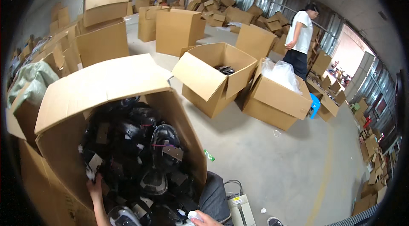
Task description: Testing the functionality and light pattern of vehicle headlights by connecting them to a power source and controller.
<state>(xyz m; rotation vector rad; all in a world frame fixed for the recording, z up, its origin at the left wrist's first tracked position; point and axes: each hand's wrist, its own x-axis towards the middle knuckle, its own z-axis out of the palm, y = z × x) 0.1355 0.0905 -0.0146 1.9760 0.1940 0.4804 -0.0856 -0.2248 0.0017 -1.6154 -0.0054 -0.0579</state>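
Observation:
A large open cardboard box (102,82) in front of me is filled with black moulded parts (140,117). Some carry clear curved rims, small metal plates and thin wires. Along the box's left inner side reaches my left hand (96,187), its fingers closed at a small white piece (90,172) whose kind is unclear. My right hand (206,219), at the box's near right corner, grips a rounded white object (194,215); it is partly hidden by the fingers. Beneath the hands lies a part with a clear oval cover (122,216).
Right of my leg, a pale box-shaped device with a handle and cable (241,210) stands on the floor. Beyond are an open carton (208,98) and a carton with clear plastic wrap (272,107). A blue stool (315,106) and a person in a white shirt (301,34) are farther right.

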